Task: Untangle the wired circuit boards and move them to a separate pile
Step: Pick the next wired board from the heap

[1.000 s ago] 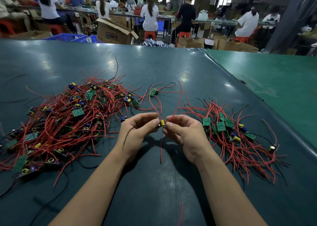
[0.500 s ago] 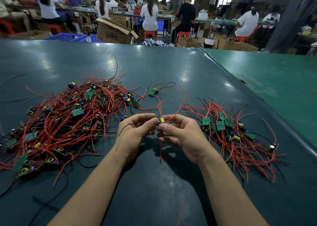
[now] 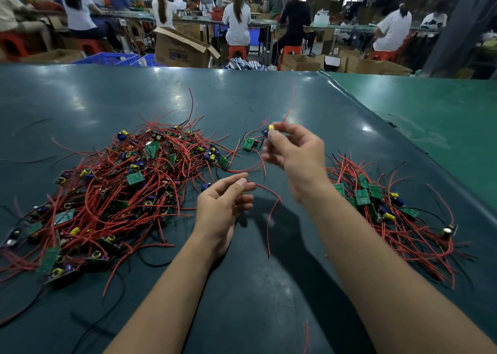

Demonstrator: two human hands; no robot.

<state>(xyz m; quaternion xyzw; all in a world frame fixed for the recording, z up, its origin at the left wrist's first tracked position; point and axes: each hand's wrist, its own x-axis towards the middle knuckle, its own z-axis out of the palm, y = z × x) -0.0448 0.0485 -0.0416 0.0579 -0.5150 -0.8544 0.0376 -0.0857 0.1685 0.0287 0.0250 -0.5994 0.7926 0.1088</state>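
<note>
Taking the big tangled pile (image 3: 107,192) of red-wired green boards as my landmark, it sprawls over the left half of the dark green table (image 3: 242,300), a knot of red and black leads with yellow and blue parts poking out among the small boards. Just off its right edge, on the near side, my left hand (image 3: 223,205) hovers palm up with the fingers loosely curled; thumb and forefinger pinch the end of a red wire (image 3: 269,219), which runs right from my fingertips, bends, and hangs down toward the table. Right of the pile's far edge a single green board (image 3: 248,143) lies apart from the heap with its red leads trailing back toward it. Just beyond that, my right hand (image 3: 293,152) is lifted above the table, blurred, its thumb and forefinger pinching a small board (image 3: 269,129) with a yellow and a blue part on it; a thin red lead rises from it toward the far side of the table. Farthest right of the big pile, well apart from it, sits the smaller sorted pile (image 3: 390,208) of boards with wires fanned out. Beyond the table, people sit at long benches among cardboard boxes (image 3: 180,49).
</note>
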